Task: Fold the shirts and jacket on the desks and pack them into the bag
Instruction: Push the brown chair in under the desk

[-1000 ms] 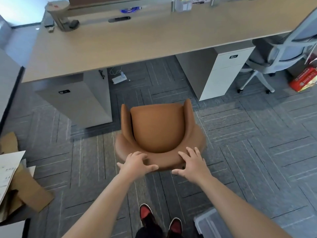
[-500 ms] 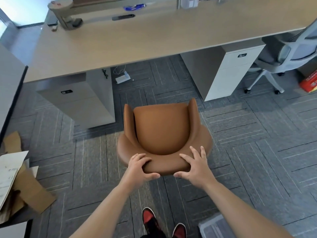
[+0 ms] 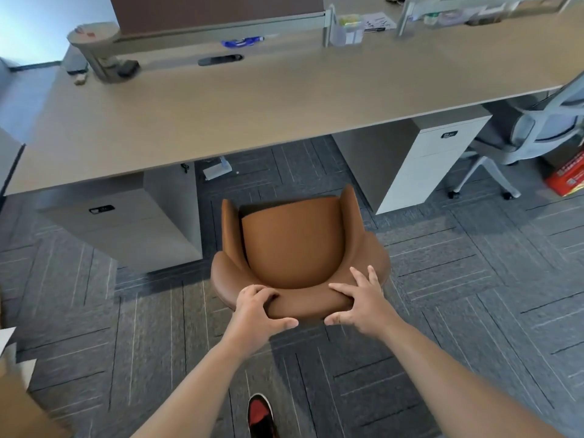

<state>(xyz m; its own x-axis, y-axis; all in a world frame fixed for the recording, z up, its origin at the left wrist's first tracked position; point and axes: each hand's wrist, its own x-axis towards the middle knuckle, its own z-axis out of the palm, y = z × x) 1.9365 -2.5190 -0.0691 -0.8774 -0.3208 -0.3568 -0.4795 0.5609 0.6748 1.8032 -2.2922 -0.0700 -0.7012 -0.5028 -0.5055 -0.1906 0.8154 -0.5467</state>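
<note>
A brown leather chair [image 3: 292, 245] stands on the carpet in front of the long wooden desk [image 3: 252, 99], its back toward me. My left hand [image 3: 257, 309] grips the top of the backrest, fingers curled over the rim and thumb behind. My right hand [image 3: 361, 300] holds the same rim further right, fingers spread over the top and thumb under the back edge. No shirt, jacket or bag shows in this view.
Two drawer cabinets [image 3: 126, 222] [image 3: 420, 165] stand under the desk on either side of the chair. A grey office chair [image 3: 537, 134] and a red box [image 3: 568, 177] are at right. Cardboard [image 3: 19, 403] lies at the lower left. My red-and-black shoe [image 3: 260, 414] is below.
The chair has moved forward toward the desk with both hands on its backrest. My fingers have curled further over the rim, and I have stepped closer.
</note>
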